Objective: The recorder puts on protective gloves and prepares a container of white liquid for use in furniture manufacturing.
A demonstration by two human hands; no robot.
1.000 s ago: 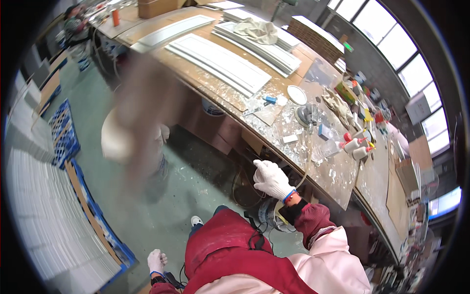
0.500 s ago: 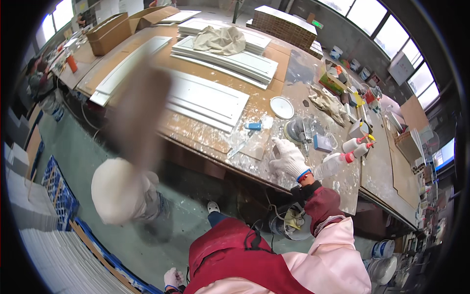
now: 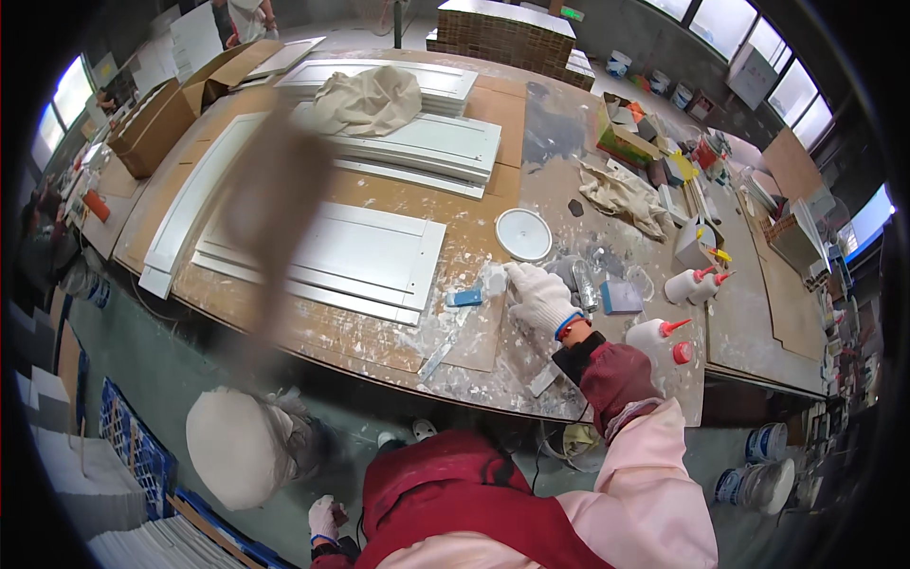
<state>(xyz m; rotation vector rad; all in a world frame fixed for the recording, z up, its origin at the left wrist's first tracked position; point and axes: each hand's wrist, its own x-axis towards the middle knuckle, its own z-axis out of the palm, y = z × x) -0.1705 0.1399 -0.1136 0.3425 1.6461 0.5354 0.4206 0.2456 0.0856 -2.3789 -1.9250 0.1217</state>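
My right hand (image 3: 545,302), in a white knit glove, reaches over the near side of the workbench (image 3: 550,379). Its fingers stretch toward a small white lump (image 3: 494,280), close to its fingertips; whether they touch is unclear. Beside the lump lies a blue block (image 3: 464,298), and nearer the edge a flat scraper-like blade (image 3: 436,361). Beyond my right hand is a round white lid (image 3: 523,234), with a blue-grey box (image 3: 621,297) to its right. Down by my side, my gloved left hand (image 3: 327,519) has curled fingers; what they hold, if anything, cannot be made out.
White panels (image 3: 360,251) lie on the left of the bench, with a beige cloth (image 3: 368,100) on the farther stack. White red-tipped squeeze bottles (image 3: 687,284) stand at right. A covered round stool-like object (image 3: 237,446) stands on the floor. A brown blur (image 3: 284,199) hides part of the view.
My right hand has moved nearer the white lump, and my body has come closer to the bench. My left hand stays low with curled fingers. The whole view has shifted.
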